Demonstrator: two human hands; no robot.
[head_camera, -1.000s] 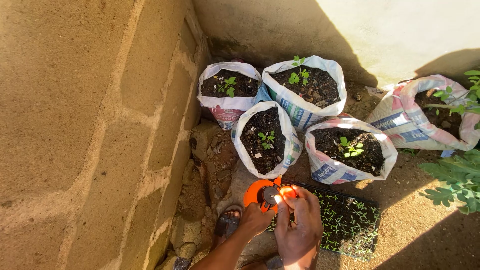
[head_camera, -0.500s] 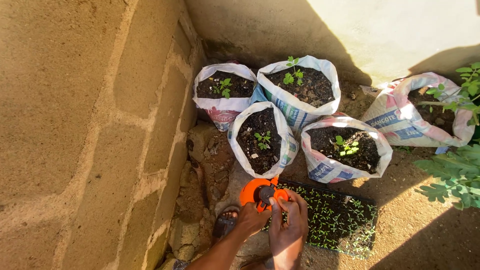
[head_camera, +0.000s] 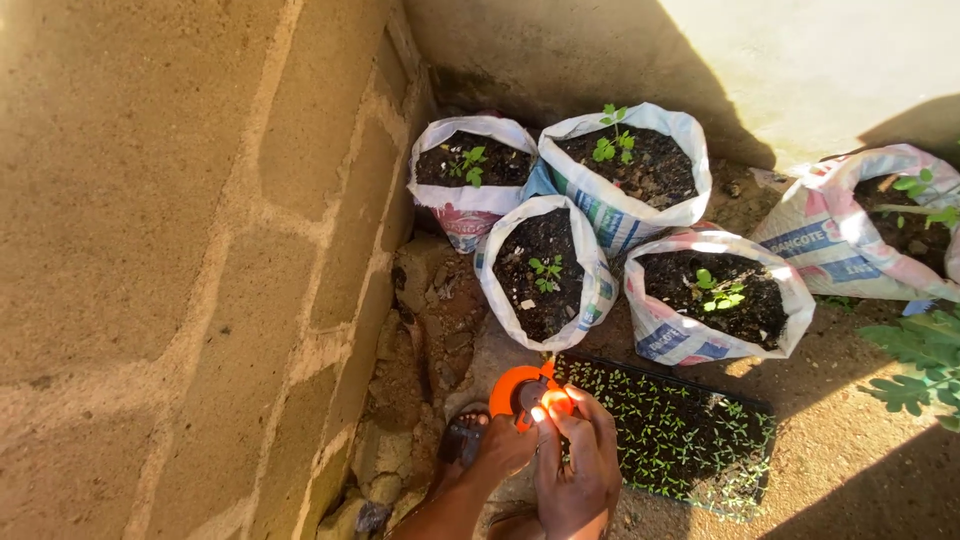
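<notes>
block wall corner: soil-filled sacks (head_camera: 545, 265) hold seedlings; both hands (head_camera: 545, 455) pinching orange round container (head_camera: 522, 390) beside seedling tray (head_camera: 670, 430)

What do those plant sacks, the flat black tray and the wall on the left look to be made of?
The sacks look like woven plastic, white with coloured stripes, rims rolled down. The tray seems thin black plastic, judging by its thin rim. The wall looks like rough, matte cement blocks with pale mortar lines.
</notes>
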